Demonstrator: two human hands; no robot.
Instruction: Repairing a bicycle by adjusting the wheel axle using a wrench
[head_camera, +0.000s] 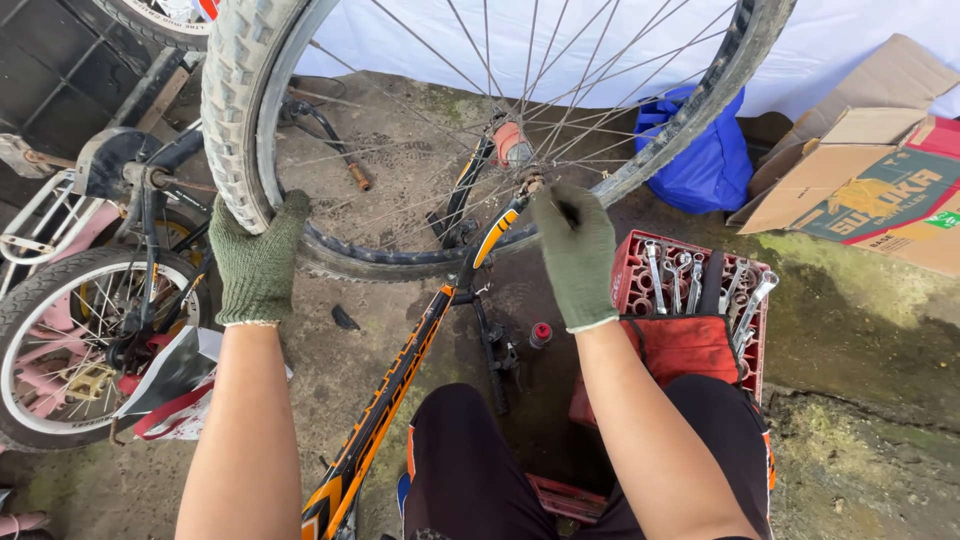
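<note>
A bicycle wheel (240, 110) with a knobby tyre and thin spokes stands upright in front of me, held in an upturned black and orange bicycle frame (400, 370). My left hand (258, 258), in a green knit glove, grips the tyre at its lower left. My right hand (575, 250), also gloved, is pinched on a small dark part at the wheel's axle (531, 181), where the fork end meets the hub. What sits between those fingers is too small to make out.
A red plastic crate (640, 262) holding several spanners stands at my right knee. A blue bag (712, 160) and cardboard boxes (880, 185) lie at the back right. A small children's bicycle (60, 330) stands at the left. The ground is dirty concrete.
</note>
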